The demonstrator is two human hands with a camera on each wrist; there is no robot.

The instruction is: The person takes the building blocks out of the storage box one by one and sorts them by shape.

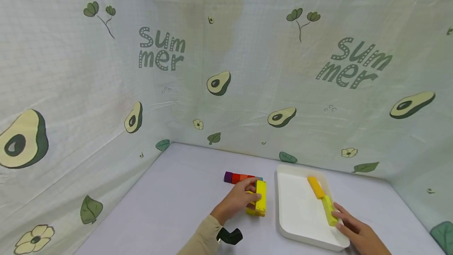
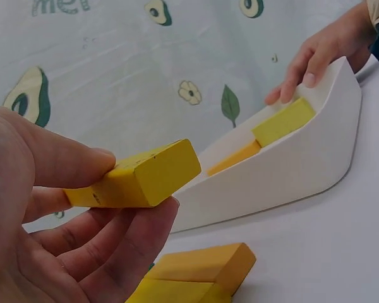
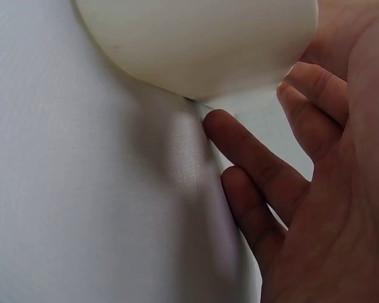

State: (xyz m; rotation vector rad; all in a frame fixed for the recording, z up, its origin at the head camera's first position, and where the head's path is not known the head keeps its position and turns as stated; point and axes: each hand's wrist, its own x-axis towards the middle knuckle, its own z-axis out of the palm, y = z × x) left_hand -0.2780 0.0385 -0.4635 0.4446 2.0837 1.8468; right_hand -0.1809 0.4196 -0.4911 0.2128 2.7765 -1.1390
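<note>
My left hand pinches a yellow block between thumb and fingers. It is above other blocks on the table, among them an orange-yellow block and a yellow block. To the right stands a white tray. Inside it, along its right side, lie an orange block and a lime-yellow block, end to end. My right hand reaches over the tray's right rim, its fingertips close beside the lime block; contact is unclear. In the right wrist view its other fingers extend loosely outside the tray.
Behind my left hand lies a row of coloured blocks, with a purple block at its left end and a red block beside it. A printed cloth with avocados and leaves rises behind the white table.
</note>
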